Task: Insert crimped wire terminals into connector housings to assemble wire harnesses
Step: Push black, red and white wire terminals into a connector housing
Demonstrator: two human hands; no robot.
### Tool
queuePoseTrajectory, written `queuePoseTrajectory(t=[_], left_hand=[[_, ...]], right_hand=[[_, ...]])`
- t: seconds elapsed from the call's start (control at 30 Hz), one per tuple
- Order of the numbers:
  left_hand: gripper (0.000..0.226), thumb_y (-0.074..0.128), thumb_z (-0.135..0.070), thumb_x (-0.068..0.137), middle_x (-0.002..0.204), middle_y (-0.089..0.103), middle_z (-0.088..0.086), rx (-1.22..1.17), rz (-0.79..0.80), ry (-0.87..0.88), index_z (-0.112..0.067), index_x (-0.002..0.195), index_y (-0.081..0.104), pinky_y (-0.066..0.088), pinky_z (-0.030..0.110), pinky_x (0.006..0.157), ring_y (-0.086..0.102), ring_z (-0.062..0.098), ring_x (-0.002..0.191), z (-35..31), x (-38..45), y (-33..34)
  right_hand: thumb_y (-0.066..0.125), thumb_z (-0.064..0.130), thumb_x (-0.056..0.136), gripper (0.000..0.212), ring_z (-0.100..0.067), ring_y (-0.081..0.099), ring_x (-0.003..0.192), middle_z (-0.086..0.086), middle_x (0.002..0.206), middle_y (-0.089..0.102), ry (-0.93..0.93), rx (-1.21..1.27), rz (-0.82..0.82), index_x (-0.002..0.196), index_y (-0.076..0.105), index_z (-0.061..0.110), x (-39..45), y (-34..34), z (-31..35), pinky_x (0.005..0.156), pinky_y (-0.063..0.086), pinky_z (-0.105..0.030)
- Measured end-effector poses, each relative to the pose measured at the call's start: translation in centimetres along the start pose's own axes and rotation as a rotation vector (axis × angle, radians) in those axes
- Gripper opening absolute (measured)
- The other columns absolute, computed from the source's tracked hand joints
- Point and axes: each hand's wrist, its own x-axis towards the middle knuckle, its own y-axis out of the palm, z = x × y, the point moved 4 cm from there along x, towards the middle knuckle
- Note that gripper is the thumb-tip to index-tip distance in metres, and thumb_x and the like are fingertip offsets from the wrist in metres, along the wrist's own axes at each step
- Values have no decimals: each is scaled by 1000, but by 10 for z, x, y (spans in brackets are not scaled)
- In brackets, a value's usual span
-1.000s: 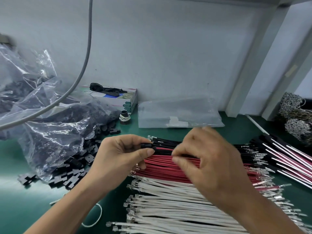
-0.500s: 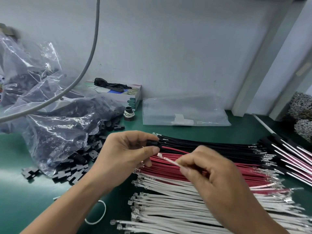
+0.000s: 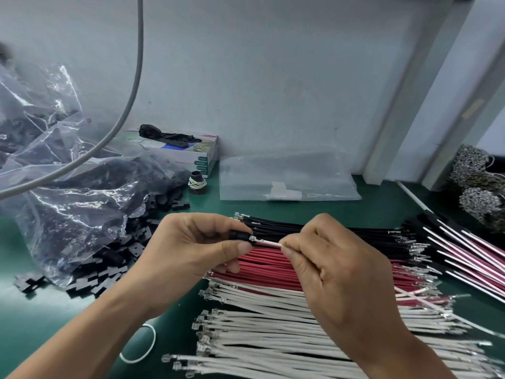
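My left hand (image 3: pixel 191 250) pinches a small black connector housing (image 3: pixel 240 237) between thumb and fingers. My right hand (image 3: pixel 336 274) pinches a white wire (image 3: pixel 269 242) near its end, with the metal terminal tip touching the housing's opening. Below the hands lie rows of loose wires on the green mat (image 3: pixel 38 324): black wires (image 3: pixel 328 232) at the back, red wires (image 3: pixel 267 266) in the middle, white wires (image 3: pixel 273 332) nearest me. Loose black housings (image 3: pixel 109 269) spill from a clear plastic bag (image 3: pixel 68 203) at the left.
Finished harnesses (image 3: pixel 470 255) lie at the right edge. A flat clear bag (image 3: pixel 287 179) and a small box (image 3: pixel 191 149) stand against the back wall. A grey cable (image 3: pixel 131 99) hangs across the left. A white rubber band (image 3: pixel 144 346) lies by my left forearm.
My right hand lifted a white wire off the pile and brought its terminal leftward up to the housing held in my left hand. The left hand stayed nearly still.
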Motion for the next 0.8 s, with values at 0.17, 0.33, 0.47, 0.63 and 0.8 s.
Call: queuePoseTrajectory(t=[0.17,0.33,0.47,0.63,0.8], left_hand=[[29,86,-19,64,72,75,16,10,10,-8,-12,92,83,56,21,58,69,19,58,0,-1,1],[30,87,-20,64,71,74,18,10,31,-31,-12,92,83,57,23,57,69,19,57,2,-1,0],[28,87,-20,65,74,76,16,63,12,-1,-14,92,84,58,24,57,67,20,55,3,-1,-1],[28,88,-22,64,76,77,17,65,16,-3,-15,91,84,58,23,57,68,20,55,1,-3,-1],[27,88,-22,65,66,74,15,74,63,-38,-14,91,84,55,22,55,66,17,53,2,-3,-1]], right_hand=[[62,27,95,14,-8,51,66,11,81,54,1,52,28,85,71,21,0,5,-2,52,47,-29],[64,24,94,13,-10,54,68,11,82,54,37,218,35,86,72,20,-1,12,-6,57,49,-32],[67,14,94,12,-16,51,63,3,79,55,-95,-41,-21,83,70,13,-3,12,3,49,46,-34],[65,20,94,13,-12,55,64,6,81,56,-1,194,-35,85,73,14,-4,15,-4,54,49,-32],[66,25,90,11,-11,60,77,14,82,57,158,445,69,84,74,22,-5,17,-11,65,47,-21]])
